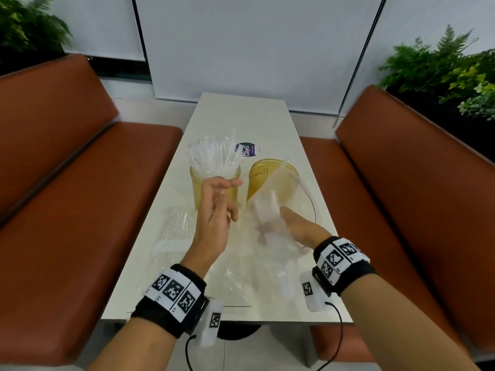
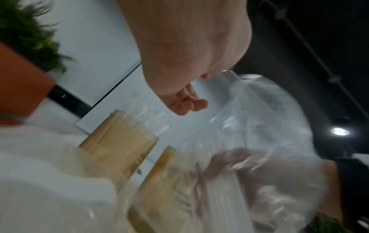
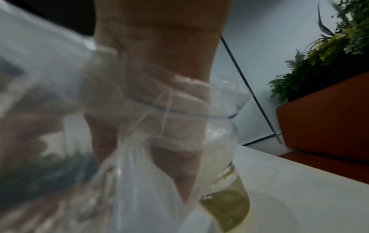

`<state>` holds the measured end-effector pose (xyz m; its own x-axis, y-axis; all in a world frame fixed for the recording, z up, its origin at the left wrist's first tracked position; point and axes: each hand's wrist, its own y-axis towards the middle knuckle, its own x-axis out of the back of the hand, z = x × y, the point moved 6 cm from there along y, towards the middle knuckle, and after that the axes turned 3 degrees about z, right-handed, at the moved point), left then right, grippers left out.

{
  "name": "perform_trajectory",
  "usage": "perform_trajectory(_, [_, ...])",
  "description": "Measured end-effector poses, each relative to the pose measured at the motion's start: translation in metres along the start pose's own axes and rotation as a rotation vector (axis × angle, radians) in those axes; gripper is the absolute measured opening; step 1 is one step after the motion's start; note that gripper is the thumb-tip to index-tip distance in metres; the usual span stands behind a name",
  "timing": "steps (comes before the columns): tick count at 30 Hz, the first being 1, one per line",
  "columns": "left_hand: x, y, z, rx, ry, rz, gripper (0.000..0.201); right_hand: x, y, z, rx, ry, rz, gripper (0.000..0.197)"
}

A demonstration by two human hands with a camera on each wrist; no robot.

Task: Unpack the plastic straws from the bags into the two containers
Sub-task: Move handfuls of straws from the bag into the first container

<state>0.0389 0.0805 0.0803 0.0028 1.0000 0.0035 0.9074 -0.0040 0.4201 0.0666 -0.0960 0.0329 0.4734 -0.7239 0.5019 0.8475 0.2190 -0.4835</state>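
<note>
Two yellow see-through containers stand mid-table. The left container [image 1: 197,187] is packed with clear straws [image 1: 211,156]. In front of the right container [image 1: 276,171] hangs a clear zip bag [image 1: 270,207], blurred, with straws inside. My right hand [image 1: 297,228] grips that bag from below, its fingers showing only through the plastic. In the right wrist view the bag [image 3: 139,181] wraps over the hand, with the right container [image 3: 227,205] just behind. My left hand [image 1: 217,207] is raised beside the left container, fingers loosely curled [image 2: 187,104], holding nothing.
Another bag of straws [image 1: 176,226] lies on the white table [image 1: 241,116] left of my left hand. Crumpled clear plastic [image 1: 241,277] lies near the front edge. A round labelled lid [image 1: 247,149] sits behind the containers. Brown benches [image 1: 80,210] flank the table.
</note>
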Motion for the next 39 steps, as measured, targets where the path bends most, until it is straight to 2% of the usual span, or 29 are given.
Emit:
perform_trajectory(1, [0.000, 0.001, 0.010, 0.047, 0.050, -0.011, 0.026, -0.001, -0.013, 0.009, -0.014, 0.061, 0.034, 0.020])
perform_trajectory(2, [-0.001, 0.002, 0.022, 0.106, 0.153, 0.023, 0.031, 0.003, -0.019, 0.011, 0.002, 0.126, 0.028, 0.024])
perform_trajectory(4, [-0.007, 0.001, 0.045, 0.256, 0.366, 0.170, 0.037, 0.009, -0.055, 0.034, 0.081, 0.320, -0.104, 0.047])
perform_trajectory(5, [-0.010, 0.000, 0.051, 0.316, 0.373, 0.214, 0.033, 0.013, -0.067, 0.037, 0.088, 0.427, -0.163, 0.051])
perform_trajectory(6, [-0.011, -0.001, 0.055, 0.349, 0.341, 0.226, 0.023, 0.017, -0.068, 0.033, 0.095, 0.478, -0.181, 0.044])
perform_trajectory(7, [-0.010, 0.000, 0.054, 0.344, 0.323, 0.203, 0.014, 0.020, -0.055, 0.021, 0.119, 0.496, -0.147, 0.030])
perform_trajectory(8, [-0.007, 0.002, 0.052, 0.328, 0.330, 0.155, 0.015, 0.024, -0.032, 0.004, 0.130, 0.507, -0.099, 0.013])
perform_trajectory(9, [-0.002, 0.003, 0.054, 0.332, 0.338, 0.095, 0.018, 0.023, -0.023, 0.003, 0.115, 0.471, -0.072, 0.005])
perform_trajectory(12, [0.014, 0.004, 0.062, 0.400, 0.331, -0.024, 0.017, 0.026, -0.004, 0.006, 0.137, 0.537, -0.104, 0.009])
perform_trajectory(13, [0.020, 0.005, 0.065, 0.407, 0.346, -0.034, 0.016, 0.026, -0.008, 0.013, 0.151, 0.563, -0.100, 0.004])
perform_trajectory(16, [0.039, 0.004, 0.062, 0.399, 0.385, -0.061, 0.016, 0.033, -0.005, 0.022, 0.205, 0.662, -0.178, 0.019])
perform_trajectory(18, [0.052, 0.001, 0.059, 0.402, 0.358, -0.066, 0.017, 0.047, -0.003, 0.023, 0.269, 0.836, -0.270, 0.011])
perform_trajectory(20, [0.064, -0.006, 0.056, 0.428, 0.324, -0.061, 0.019, 0.056, -0.004, 0.032, 0.309, 1.005, -0.314, 0.028])
perform_trajectory(21, [0.071, -0.009, 0.057, 0.441, 0.313, -0.056, 0.019, 0.062, -0.007, 0.039, 0.317, 1.057, -0.337, 0.027])
perform_trajectory(23, [0.086, -0.017, 0.062, 0.475, 0.310, -0.052, 0.021, 0.081, -0.009, 0.059, 0.402, 1.110, -0.378, 0.011])
perform_trajectory(25, [0.104, -0.029, 0.072, 0.524, 0.328, -0.073, 0.021, 0.102, -0.016, 0.091, 0.504, 1.084, -0.424, 0.005])
perform_trajectory(29, [0.139, -0.051, 0.088, 0.607, 0.399, -0.153, 0.022, 0.134, -0.019, 0.160, 0.741, 0.941, -0.604, 0.004])
perform_trajectory(33, [0.165, -0.063, 0.093, 0.651, 0.507, -0.170, 0.020, 0.126, -0.005, 0.219, 0.943, 0.757, -0.687, 0.003])
perform_trajectory(36, [0.173, -0.065, 0.095, 0.625, 0.512, -0.093, 0.019, 0.095, 0.026, 0.237, 0.951, 0.551, -0.652, 0.003])
perform_trajectory(39, [0.180, -0.065, 0.093, 0.599, 0.515, -0.053, 0.019, 0.069, 0.068, 0.229, 0.889, 0.431, -0.581, 0.009])
